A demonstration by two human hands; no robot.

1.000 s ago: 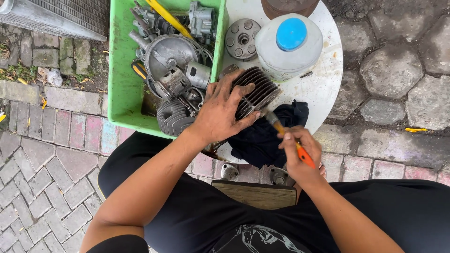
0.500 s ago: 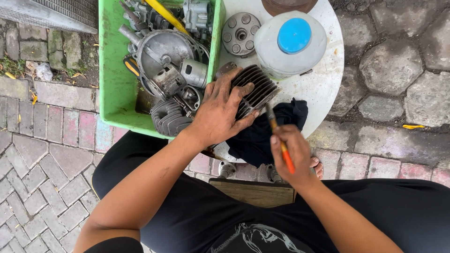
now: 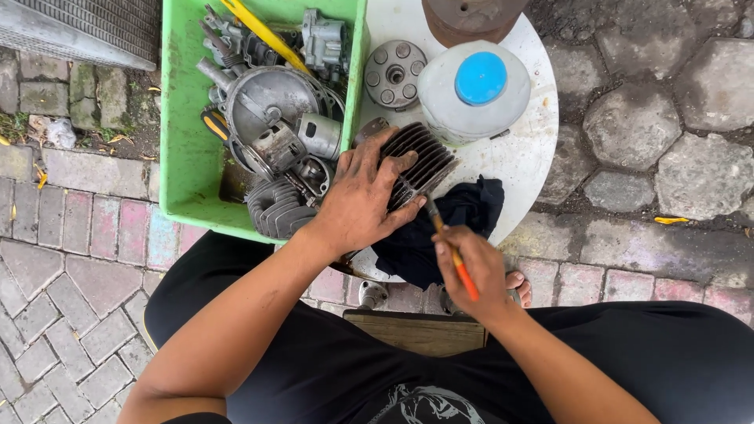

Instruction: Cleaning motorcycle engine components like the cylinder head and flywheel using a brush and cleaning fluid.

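My left hand [image 3: 363,196] lies spread over a dark finned engine cylinder [image 3: 422,163] on a round white table [image 3: 518,157], holding it down. My right hand [image 3: 469,271] grips a thin brush with an orange handle [image 3: 459,267], its tip touching the cylinder's near edge. A black rag [image 3: 448,228] lies crumpled on the table under and beside the cylinder.
A green plastic tray [image 3: 184,149] on the left holds several metal engine parts. A white plastic jug with a blue cap [image 3: 475,90], a round metal clutch part [image 3: 395,74] and a rusty round part [image 3: 471,17] sit on the table. Paving stones surround everything.
My right hand has swung the brush from slanting out to the right to nearly upright, its tip staying at the cylinder's edge. My left hand stays on the cylinder.
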